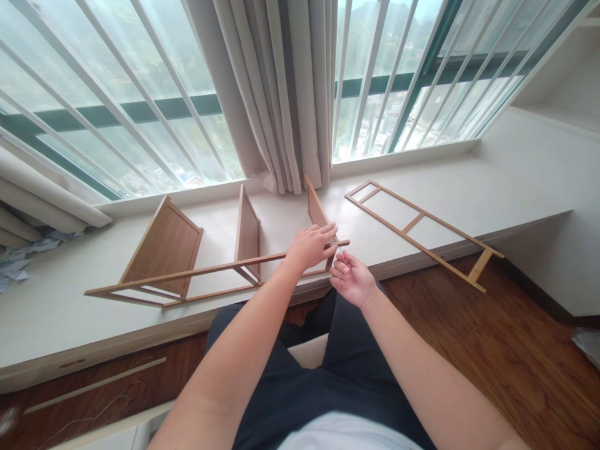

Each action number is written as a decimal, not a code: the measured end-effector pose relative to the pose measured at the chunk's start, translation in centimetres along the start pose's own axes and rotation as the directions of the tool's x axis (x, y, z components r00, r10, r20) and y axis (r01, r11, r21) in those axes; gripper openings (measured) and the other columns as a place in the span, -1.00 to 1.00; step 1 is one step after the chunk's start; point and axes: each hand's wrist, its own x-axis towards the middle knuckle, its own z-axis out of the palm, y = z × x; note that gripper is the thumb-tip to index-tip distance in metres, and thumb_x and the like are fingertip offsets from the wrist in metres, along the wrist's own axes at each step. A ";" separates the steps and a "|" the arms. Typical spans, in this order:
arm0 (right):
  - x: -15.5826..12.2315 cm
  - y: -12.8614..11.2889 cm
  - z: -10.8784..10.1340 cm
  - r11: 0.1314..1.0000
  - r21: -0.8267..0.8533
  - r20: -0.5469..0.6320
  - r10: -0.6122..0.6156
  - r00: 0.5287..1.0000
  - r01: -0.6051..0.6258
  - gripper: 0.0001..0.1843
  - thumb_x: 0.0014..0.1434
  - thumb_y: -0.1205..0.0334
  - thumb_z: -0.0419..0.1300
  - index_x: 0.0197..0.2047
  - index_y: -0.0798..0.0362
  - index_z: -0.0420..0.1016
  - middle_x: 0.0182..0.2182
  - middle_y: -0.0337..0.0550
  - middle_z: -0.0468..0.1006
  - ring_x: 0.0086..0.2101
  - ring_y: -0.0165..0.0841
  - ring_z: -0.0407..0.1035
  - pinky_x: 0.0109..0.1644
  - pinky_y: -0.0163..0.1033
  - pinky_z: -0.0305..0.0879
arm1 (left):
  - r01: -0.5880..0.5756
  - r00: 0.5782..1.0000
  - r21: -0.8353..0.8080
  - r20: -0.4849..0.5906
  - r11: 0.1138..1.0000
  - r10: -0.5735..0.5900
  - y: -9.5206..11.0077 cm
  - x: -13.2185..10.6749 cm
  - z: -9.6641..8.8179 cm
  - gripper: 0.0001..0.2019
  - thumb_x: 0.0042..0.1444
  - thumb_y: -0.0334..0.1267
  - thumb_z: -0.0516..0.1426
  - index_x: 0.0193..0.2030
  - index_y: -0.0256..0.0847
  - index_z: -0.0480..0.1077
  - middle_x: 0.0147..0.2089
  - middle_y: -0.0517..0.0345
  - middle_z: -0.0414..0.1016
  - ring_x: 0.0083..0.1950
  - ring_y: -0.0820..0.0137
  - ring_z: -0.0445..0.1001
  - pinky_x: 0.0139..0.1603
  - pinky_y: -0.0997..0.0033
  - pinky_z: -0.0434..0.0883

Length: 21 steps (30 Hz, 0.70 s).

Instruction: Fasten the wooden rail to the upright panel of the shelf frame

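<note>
A wooden shelf unit [224, 269] lies on its side on the white window ledge, with three brown panels standing up from its ladder-like side frame. My left hand [310, 247] closes over the right end of this frame, beside the rightmost panel [317, 205]. Just right of it, my right hand [352, 279] pinches a thin metal rod [339, 248] against the frame's end. The rod is small, and fingers partly cover it, so its exact kind is unclear. Farther right rests a separate wooden side frame [415, 221], its near end jutting past the ledge.
The white ledge [445, 181] runs below barred windows, with a grey curtain [285, 94] hanging at its middle. Crumpled papers [21, 262] lie at far left. Dark wooden floor [445, 337] shows below the ledge; a thin cable [100, 412] lies at lower left.
</note>
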 end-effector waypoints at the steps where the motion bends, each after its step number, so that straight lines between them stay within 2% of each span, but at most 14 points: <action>1: 0.0 0.0 -0.1 1.000 -0.008 0.008 -0.001 1.000 0.001 -0.74 0.36 0.15 0.12 -0.36 0.03 0.46 -0.69 -0.40 0.06 -0.65 -0.44 -0.16 -0.60 -0.37 -0.12 | 0.001 1.000 0.000 0.001 1.000 -0.001 0.0 0.0 0.0 -0.47 0.34 -0.02 0.00 0.42 0.00 0.26 0.49 0.21 0.22 0.28 0.22 0.42 0.27 0.18 0.37; 6: -0.1 0.2 -0.3 0.997 -0.078 0.036 -0.025 0.999 0.028 -0.74 0.34 0.09 0.17 -0.35 0.02 0.45 -0.67 -0.41 0.05 -0.65 -0.45 -0.16 -0.59 -0.37 -0.10 | -0.008 1.000 -0.003 -0.009 1.000 0.008 0.0 0.0 0.1 -0.46 0.34 -0.01 0.00 0.42 -0.01 0.26 0.49 0.21 0.23 0.27 0.22 0.43 0.26 0.16 0.38; 13: -0.5 0.2 -0.3 0.989 -0.145 -0.034 -0.036 0.999 0.031 -0.71 0.29 0.02 0.19 -0.38 0.02 0.44 -0.65 -0.38 0.12 -0.65 -0.46 -0.12 -0.60 -0.35 -0.09 | 0.006 1.000 -0.002 -0.004 1.000 -0.006 0.1 -0.1 -0.1 -0.47 0.34 -0.02 0.00 0.42 0.00 0.26 0.49 0.21 0.23 0.28 0.21 0.43 0.26 0.18 0.38; 17: -0.2 0.5 -0.9 0.953 -0.293 -0.110 -0.116 0.987 0.079 -0.68 0.19 -0.05 0.26 -0.38 0.05 0.47 -0.64 -0.33 0.28 -0.67 -0.49 0.00 -0.61 -0.35 -0.04 | 0.012 1.000 -0.006 -0.002 1.000 -0.012 0.1 0.0 -0.1 -0.46 0.34 0.00 0.00 0.42 0.01 0.26 0.49 0.21 0.22 0.29 0.20 0.42 0.26 0.16 0.38; 21: 0.1 0.7 -1.5 0.873 -0.465 -0.135 -0.235 0.963 0.148 -0.58 0.10 -0.14 0.32 -0.38 0.10 0.50 -0.65 -0.28 0.36 -0.70 -0.50 0.10 -0.63 -0.36 -0.01 | 0.013 1.000 -0.009 0.001 1.000 -0.013 0.1 0.0 -0.1 -0.46 0.33 -0.01 0.01 0.42 0.00 0.27 0.49 0.21 0.21 0.27 0.20 0.44 0.25 0.16 0.39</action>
